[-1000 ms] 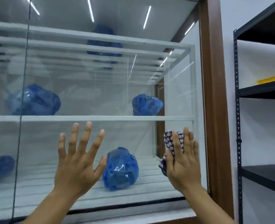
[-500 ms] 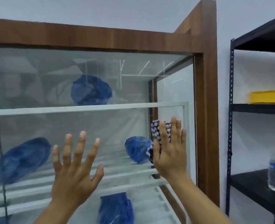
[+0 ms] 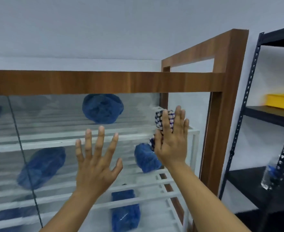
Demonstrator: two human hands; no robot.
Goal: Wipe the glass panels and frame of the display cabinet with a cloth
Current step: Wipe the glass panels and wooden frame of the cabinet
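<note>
Far out at nine o'clock in the view, a dark vertical seam point(image 3: 22, 156) crosses the glass panel point(image 3: 57, 121). Behind the pane, white slatted shelves point(image 3: 37, 144) carry blue wrapped things. The left bundle point(image 3: 42, 168) lies just right of the seam, and the top bundle point(image 3: 102, 108) sits at twelve o'clock from the left hand point(image 3: 96, 166).

That hand is raised before the glass near the centre, with its fingers straight and spread wide and nothing in them. Whether it touches the pane cannot be told. The bottom bundle point(image 3: 125, 213) shows at five o'clock from it.

The right bundle point(image 3: 146, 158) lies at nine o'clock from the right wrist, partly hidden by it. The right hand point(image 3: 172, 144) lies flat, fingers straight and close together, pressing the checked cloth point(image 3: 159, 118) against the glass. The cloth peeks out at eleven o'clock of the hand and again beside the thumb.

This spot is near the panel's upper right corner, below the top rail of the wooden frame point(image 3: 104, 82) and near its right post.

At three o'clock stands a black metal rack point(image 3: 248, 91) holding a yellow box point(image 3: 281, 101), with a clear plastic bottle point(image 3: 270, 174) on the shelf below.
</note>
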